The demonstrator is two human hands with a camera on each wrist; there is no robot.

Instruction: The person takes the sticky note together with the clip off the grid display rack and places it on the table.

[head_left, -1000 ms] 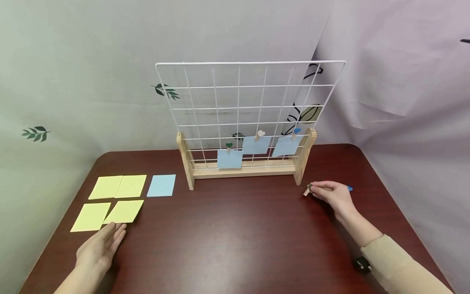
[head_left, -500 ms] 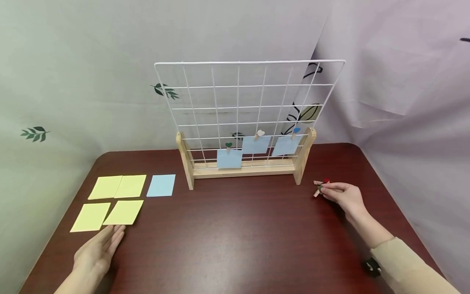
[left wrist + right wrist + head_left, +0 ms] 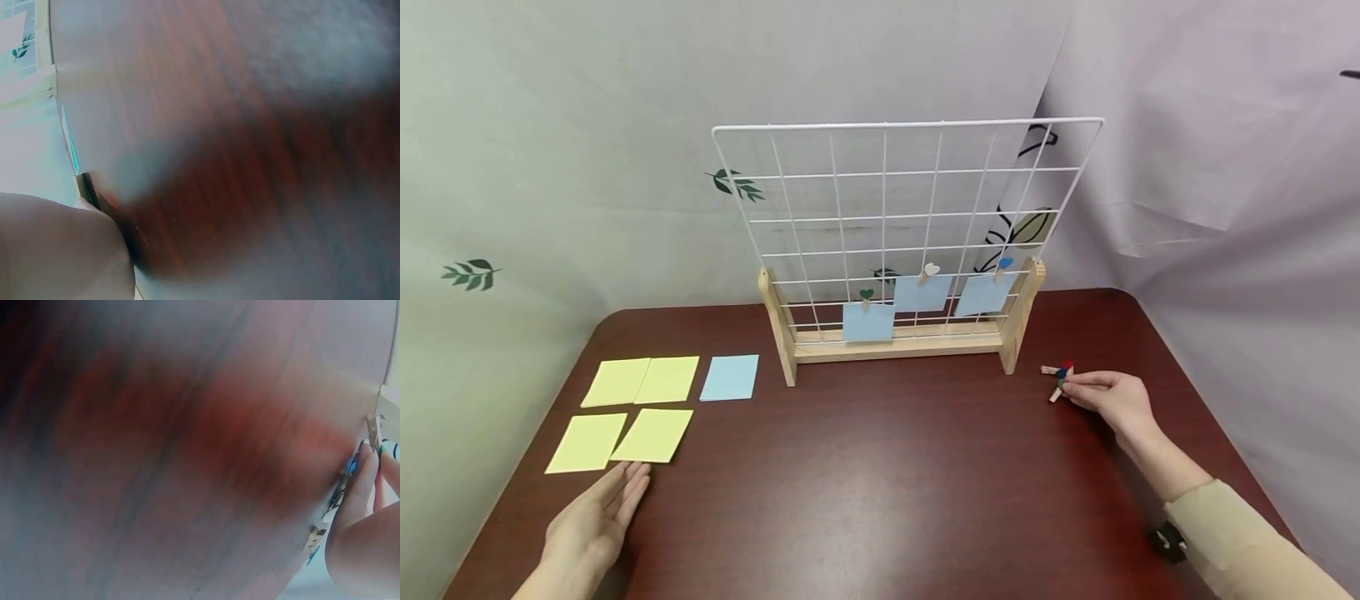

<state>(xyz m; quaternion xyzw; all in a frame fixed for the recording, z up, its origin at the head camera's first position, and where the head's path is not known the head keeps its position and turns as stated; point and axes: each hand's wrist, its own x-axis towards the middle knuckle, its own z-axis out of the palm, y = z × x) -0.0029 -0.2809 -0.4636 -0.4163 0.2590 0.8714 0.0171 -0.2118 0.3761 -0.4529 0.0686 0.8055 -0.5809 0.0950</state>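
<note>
In the head view my right hand [image 3: 1116, 406] pinches a small wooden clothespin [image 3: 1056, 396] by its green end. A red-topped clothespin [image 3: 1049, 370] lies right beyond it, with a dark blue top overlapping it. The right wrist view has the pinched clothespin [image 3: 374, 430] at the fingertips, with further clips [image 3: 314, 539] on the table behind the fingers. My left hand [image 3: 587, 525] holds nothing, its fingers extended, fingertips right at the near edge of a yellow sticky note [image 3: 653, 435]. In the left wrist view only part of the hand [image 3: 62, 250] shows.
A white wire grid [image 3: 884, 173] stands in a wooden base [image 3: 898, 348] at the back. Three blue notes [image 3: 922, 293] hang on it from heart-topped clips. Other yellow notes [image 3: 586, 443] and one blue note [image 3: 730, 377] lie on the table's left side.
My right hand has moved right with the green-topped clothespin, and the red-topped one has come into sight. My left hand has drawn back slightly, and the near yellow note lies flatter.
</note>
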